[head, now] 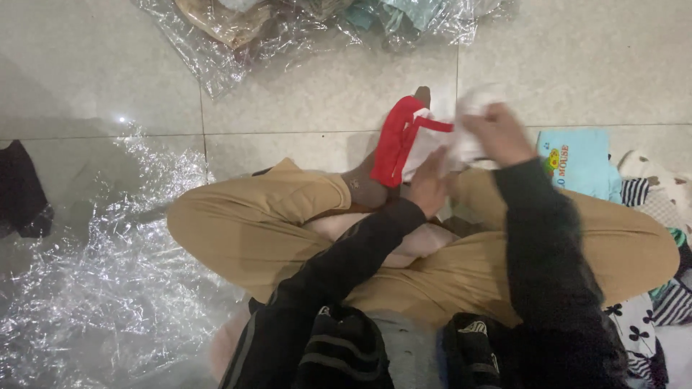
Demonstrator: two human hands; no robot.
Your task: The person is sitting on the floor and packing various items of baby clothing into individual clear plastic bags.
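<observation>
I sit cross-legged on a tiled floor in tan trousers (252, 223) and dark sleeves. My left hand (430, 184) presses on a small red and white garment (404, 140) that lies over my brown-socked foot (367, 184). My right hand (497, 133) grips the white part of the same garment (472, 101) and is blurred by motion. The red trim stretches between the two hands.
Crumpled clear plastic sheeting (94, 274) covers the floor at my left. A clear bag with folded clothes (288, 21) lies at the top. A light blue folded garment (580, 162) and several patterned pieces (663, 295) sit at my right. A dark cloth (21, 191) lies far left.
</observation>
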